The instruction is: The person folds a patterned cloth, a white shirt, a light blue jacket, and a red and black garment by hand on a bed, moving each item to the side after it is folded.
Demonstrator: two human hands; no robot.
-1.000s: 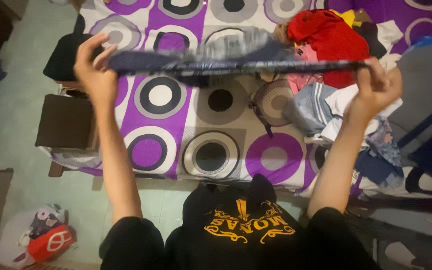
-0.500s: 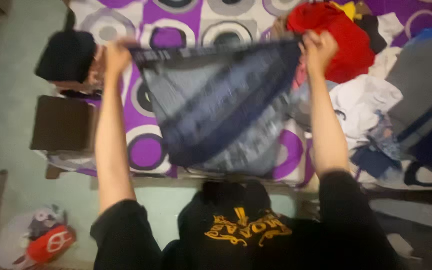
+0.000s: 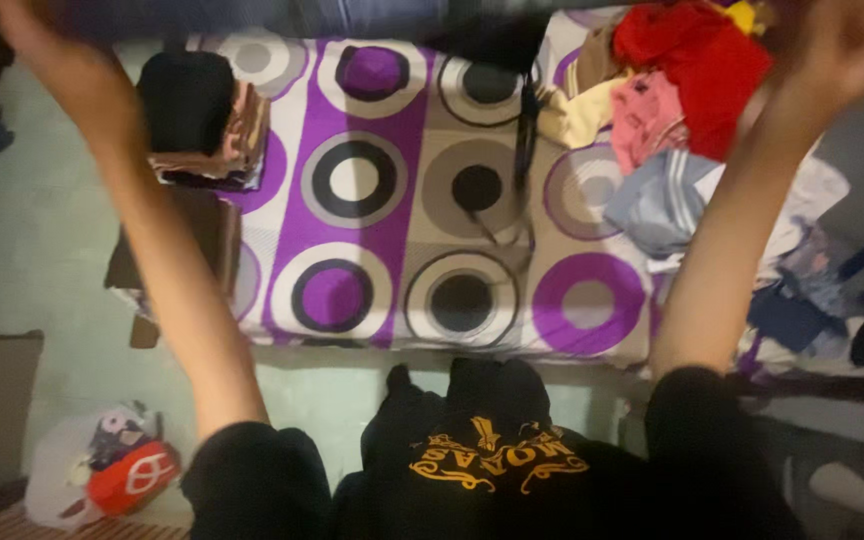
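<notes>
We lift a dark garment (image 3: 352, 18) high over the circle-patterned bed (image 3: 402, 210), as if shaking it flat; left hand (image 3: 22, 20) and right hand (image 3: 857, 45) blur, finger grip unclear

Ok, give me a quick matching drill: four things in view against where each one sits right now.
Things:
1. dark garment
2. folded stack
3. red cloth
4. white bag

Places:
A. on the floor, bottom left
B. atop the loose clothes pile, upper right
C. stretched along the top edge between both raised hands
D. at the left edge of the circle-patterned bedsheet

Pairs: 1-C, 2-D, 3-B, 4-A
</notes>
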